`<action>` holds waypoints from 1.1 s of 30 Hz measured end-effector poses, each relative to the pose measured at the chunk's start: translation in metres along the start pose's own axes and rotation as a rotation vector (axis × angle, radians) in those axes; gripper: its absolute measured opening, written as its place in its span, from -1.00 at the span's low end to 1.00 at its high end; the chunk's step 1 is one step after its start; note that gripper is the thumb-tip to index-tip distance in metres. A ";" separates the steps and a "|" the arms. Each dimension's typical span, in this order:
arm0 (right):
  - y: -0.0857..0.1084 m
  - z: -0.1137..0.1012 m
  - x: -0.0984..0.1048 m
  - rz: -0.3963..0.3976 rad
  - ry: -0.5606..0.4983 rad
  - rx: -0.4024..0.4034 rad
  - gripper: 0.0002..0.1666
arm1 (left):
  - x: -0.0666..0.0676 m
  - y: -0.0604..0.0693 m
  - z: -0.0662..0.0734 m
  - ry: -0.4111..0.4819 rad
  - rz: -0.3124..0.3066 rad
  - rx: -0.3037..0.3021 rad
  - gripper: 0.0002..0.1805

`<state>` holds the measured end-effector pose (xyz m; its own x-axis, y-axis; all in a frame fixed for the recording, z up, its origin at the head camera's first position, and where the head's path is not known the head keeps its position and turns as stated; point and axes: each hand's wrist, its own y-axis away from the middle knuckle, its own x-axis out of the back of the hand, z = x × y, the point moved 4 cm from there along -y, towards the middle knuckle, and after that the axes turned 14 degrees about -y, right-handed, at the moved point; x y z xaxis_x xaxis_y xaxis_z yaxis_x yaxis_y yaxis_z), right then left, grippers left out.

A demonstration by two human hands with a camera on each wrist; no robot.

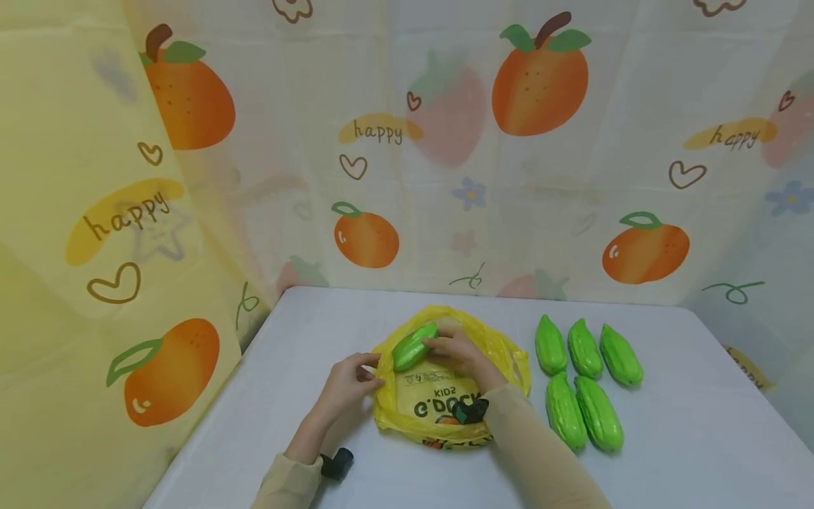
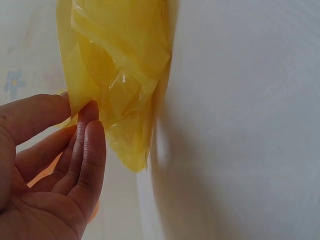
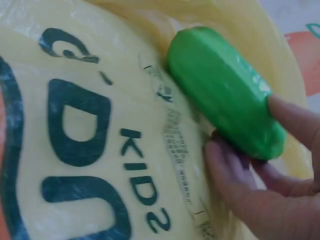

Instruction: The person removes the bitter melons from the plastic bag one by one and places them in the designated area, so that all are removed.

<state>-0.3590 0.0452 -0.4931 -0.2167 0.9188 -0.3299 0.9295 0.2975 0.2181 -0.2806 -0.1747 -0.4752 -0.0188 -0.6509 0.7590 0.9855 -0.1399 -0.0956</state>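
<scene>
A yellow plastic bag (image 1: 439, 392) printed with "KIDS" lies on the table, its mouth spread wide. My right hand (image 1: 459, 351) is inside that opening, gripping one end of a glossy green gourd (image 1: 413, 346) between thumb and fingers. In the right wrist view the gourd (image 3: 225, 90) slants over the printed inner face of the bag (image 3: 145, 105). At the bag's left rim is my left hand (image 1: 351, 382). The left wrist view has its thumb and fingers (image 2: 92, 155) pinching the thin yellow plastic (image 2: 120, 75).
To the right of the bag, several more green gourds lie in two rows on the white table (image 1: 674, 424), among them one in the back row (image 1: 550, 345) and one in front (image 1: 599, 413). A fruit-patterned curtain (image 1: 445, 212) stands behind and at the sides.
</scene>
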 end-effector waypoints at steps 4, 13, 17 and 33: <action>0.004 -0.003 0.005 0.030 -0.018 -0.018 -0.51 | 0.001 0.001 0.000 0.002 0.008 -0.016 -0.51; 0.011 -0.010 0.022 0.193 0.057 -0.063 -0.31 | 0.003 0.002 0.002 -0.001 0.020 -0.039 -0.53; 0.015 -0.012 0.026 0.225 0.081 -0.071 -0.29 | 0.003 0.001 0.003 0.004 0.018 -0.048 -0.53; 0.032 -0.026 0.025 0.166 0.011 -0.050 -0.26 | 0.002 0.001 0.005 0.000 0.015 -0.038 -0.53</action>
<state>-0.3421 0.0841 -0.4703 -0.0645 0.9591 -0.2755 0.9367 0.1534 0.3147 -0.2794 -0.1728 -0.4703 -0.0045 -0.6532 0.7572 0.9785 -0.1588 -0.1313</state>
